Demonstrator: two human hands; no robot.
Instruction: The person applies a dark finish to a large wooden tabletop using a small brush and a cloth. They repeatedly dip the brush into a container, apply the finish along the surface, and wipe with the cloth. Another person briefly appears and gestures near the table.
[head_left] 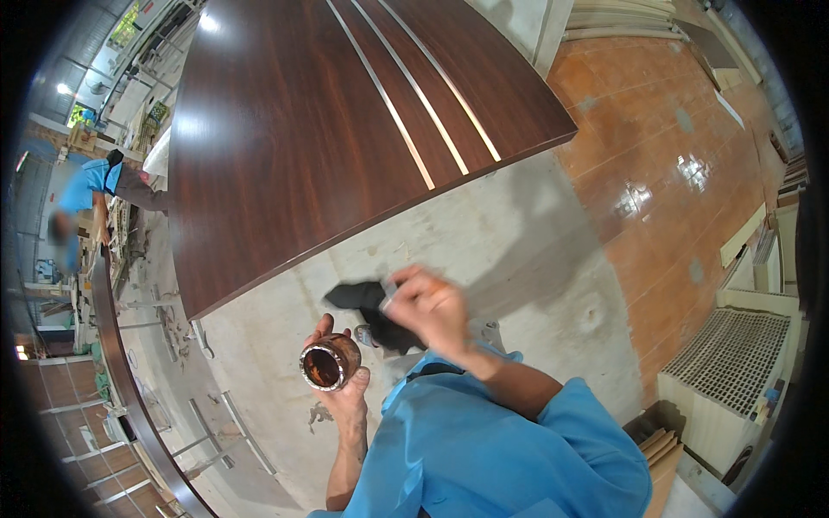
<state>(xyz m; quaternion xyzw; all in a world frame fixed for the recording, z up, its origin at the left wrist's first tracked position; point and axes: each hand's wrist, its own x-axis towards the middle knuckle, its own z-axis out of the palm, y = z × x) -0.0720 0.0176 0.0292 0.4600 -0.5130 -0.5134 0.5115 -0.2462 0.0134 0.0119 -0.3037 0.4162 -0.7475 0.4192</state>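
My left hand (347, 395) is wrapped round a small open jar (348, 351) with a stained, whitish-crusted rim. The jar's mouth is tipped toward me and shows dark reddish-brown residue inside. To the right of the jar and higher, my right hand (432, 309) is raised with its fingers bent together, blurred by motion. A small pale shape shows at its fingertips, too smeared to name. Beyond both hands lies a large glossy dark-brown wood panel (276, 147) with three pale metallic strips (414, 91) across it. Neither hand touches the panel.
At the far left, another person in a blue shirt (79, 183) bends over a long dark board (110, 332). Metal rails (246, 432) stand on the left. A grated, pale box (730, 354) sits at right, on orange floor tiles (643, 250). Stacked boards (617, 19) lie far right.
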